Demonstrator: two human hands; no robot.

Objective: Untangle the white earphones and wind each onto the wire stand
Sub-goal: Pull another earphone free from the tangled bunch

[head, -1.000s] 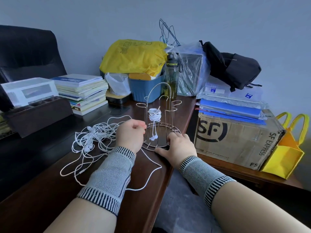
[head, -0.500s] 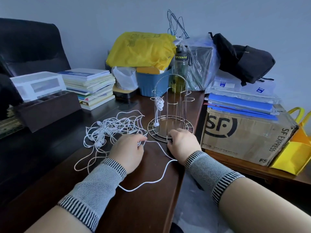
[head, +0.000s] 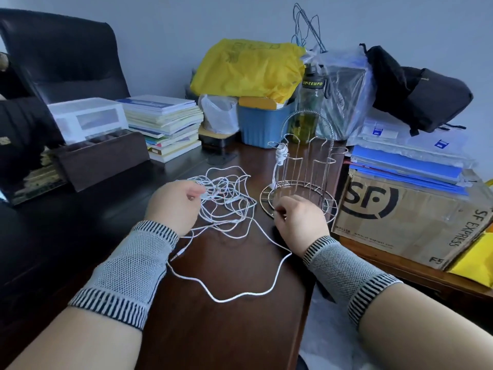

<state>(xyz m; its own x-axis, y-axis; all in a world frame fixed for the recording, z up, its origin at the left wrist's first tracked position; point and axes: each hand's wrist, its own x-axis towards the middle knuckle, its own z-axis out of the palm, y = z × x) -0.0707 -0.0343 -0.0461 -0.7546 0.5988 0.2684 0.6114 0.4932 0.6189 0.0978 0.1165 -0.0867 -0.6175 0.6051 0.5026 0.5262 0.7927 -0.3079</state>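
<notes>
Nearest the camera, a loose loop of white cable (head: 240,296) is lying on the dark wooden desk (head: 213,337), running between the two forearms; a jack plug (head: 177,254) is resting beside the left wristband (head: 128,271).

Further on, the left hand (head: 172,202) is pinching several strands at the edge of the tangled white earphones (head: 226,198), fingers curled around them. The right hand (head: 297,218) is sitting with curled fingers at the near rim of the wire stand (head: 301,166); whether it is gripping the rim, a cable, or both cannot be told.

One earphone set (head: 280,154) is already hanging wound on a left-side post of the stand, its lead trailing down to the base ring.

Beyond are a green water bottle (head: 309,108), a blue bin (head: 262,122), stacked books (head: 165,124) and an SF Express carton (head: 408,220).

Risks, as judged:
- Pulling the pinched strands together is likely to tighten knots rather than free them.
- The stand looks light; cable tension could be tipping or dragging it if the right hand is not bracing it.
- A snagged strand could be unwinding the set already stored.
</notes>
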